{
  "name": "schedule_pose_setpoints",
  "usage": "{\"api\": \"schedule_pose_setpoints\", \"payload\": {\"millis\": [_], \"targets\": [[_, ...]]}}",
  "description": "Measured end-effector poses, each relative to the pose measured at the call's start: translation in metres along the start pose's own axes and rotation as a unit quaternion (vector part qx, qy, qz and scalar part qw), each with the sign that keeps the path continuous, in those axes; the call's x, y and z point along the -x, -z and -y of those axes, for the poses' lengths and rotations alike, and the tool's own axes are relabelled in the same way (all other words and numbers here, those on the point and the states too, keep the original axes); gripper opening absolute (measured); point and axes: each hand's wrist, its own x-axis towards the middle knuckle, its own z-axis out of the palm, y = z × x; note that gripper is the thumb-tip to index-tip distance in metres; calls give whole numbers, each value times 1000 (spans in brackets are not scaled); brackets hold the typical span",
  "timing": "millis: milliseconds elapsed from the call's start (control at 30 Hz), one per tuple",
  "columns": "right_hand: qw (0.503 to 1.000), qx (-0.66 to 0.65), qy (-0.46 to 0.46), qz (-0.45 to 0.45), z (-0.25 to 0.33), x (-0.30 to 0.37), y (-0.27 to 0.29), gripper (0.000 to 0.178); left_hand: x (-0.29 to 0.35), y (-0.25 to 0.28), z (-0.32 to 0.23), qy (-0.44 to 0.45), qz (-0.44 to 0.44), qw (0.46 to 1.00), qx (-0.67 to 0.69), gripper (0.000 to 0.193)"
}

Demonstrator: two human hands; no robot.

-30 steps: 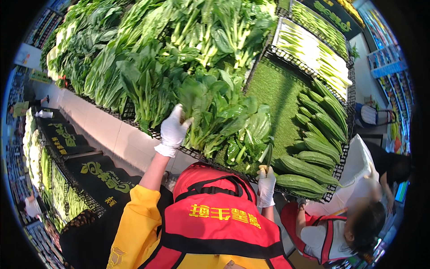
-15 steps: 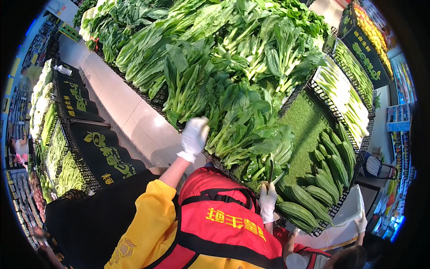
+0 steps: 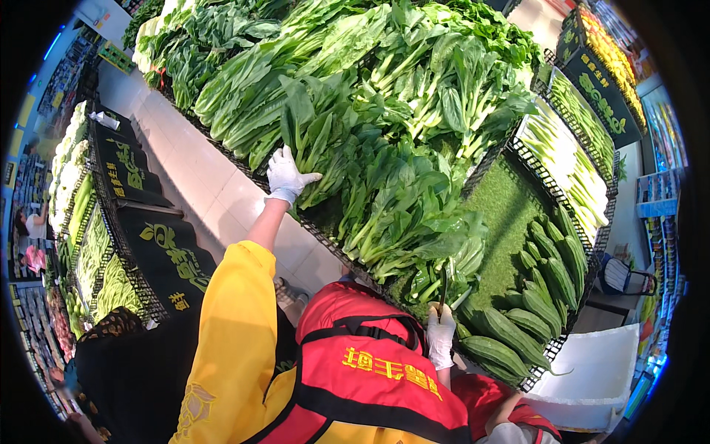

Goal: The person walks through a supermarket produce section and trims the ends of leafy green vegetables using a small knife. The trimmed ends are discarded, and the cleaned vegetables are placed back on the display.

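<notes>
My left hand [image 3: 288, 177], in a white glove, is at the left edge of the display with fingers spread and thumb pointing right. It is beside a bunch of leafy greens [image 3: 316, 140] and holds nothing. My right hand [image 3: 441, 339], also gloved in white, is at the near edge, closed around a slim dark knife [image 3: 443, 288] that points up against the leaves. Just beyond it lie more leafy greens [image 3: 414, 196] with pale stems. To its right several ridged green gourds [image 3: 506, 333] rest on green matting.
Black mesh edging borders the display. Green matting [image 3: 499, 222] stretches beyond the gourds. A white foam box [image 3: 592, 370] is at the lower right, near a person in a red vest [image 3: 473, 399]. On the left, across a tiled aisle [image 3: 200, 159], stands another vegetable stand [image 3: 96, 229].
My left hand has moved left and away from me along the display edge, its fingers spreading. My right hand stays nearly in place. The foam box at the lower right has shifted and tilted.
</notes>
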Motion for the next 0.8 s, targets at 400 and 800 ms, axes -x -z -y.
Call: {"api": "schedule_pose_setpoints", "payload": {"millis": [400, 800], "targets": [[998, -40, -56, 4, 8, 8, 3, 14, -46, 15, 47, 90, 161, 858, 478, 70], [995, -88, -50, 14, 38, 7, 12, 15, -7, 71, -37, 210, 324, 520, 762, 49]]}}
